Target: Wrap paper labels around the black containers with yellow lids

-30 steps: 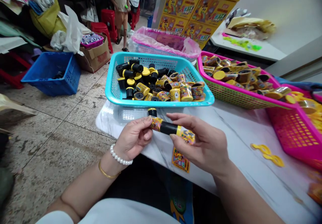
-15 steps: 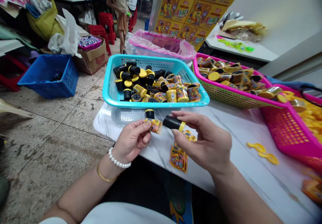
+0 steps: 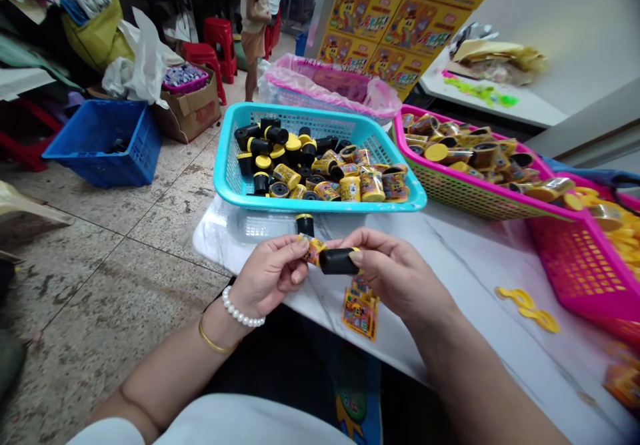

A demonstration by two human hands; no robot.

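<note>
Black plastic canister (image 3: 339, 260) is what it's all about here: the right hand (image 3: 400, 278) has it gripped sideways between thumb and fingertips, just above the near edge of the marble tabletop (image 3: 475, 258), over toward the left corner. The left hand (image 3: 273, 275) is closed on one end of a yellow printed label (image 3: 314, 250), thumb and forefinger pinching it, and the label's other end seems to meet the canister's side, though I can't quite see the contact from where I'm standing. If you ask me, the trick with this bit is keeping the label edge square to the canister's rim before anything gets pressed down. I'd hold it lightly taut with the left hand and let the right fingers roll the canister into it, with a thumb smoothing along so no wrinkle or bubble gets trapped. Pinch only the very tip of the label so fingers stay off the rest. A spare canister (image 3: 304, 223) stands upright right behind the hands, just in front of the teal basket (image 3: 225, 171) at the far left corner. That basket holds bare and wrapped ones mixed. A stack of labels (image 3: 360, 308) sits at the near edge under the right wrist, and a pink basket (image 3: 480, 195) is off to the right.
</note>
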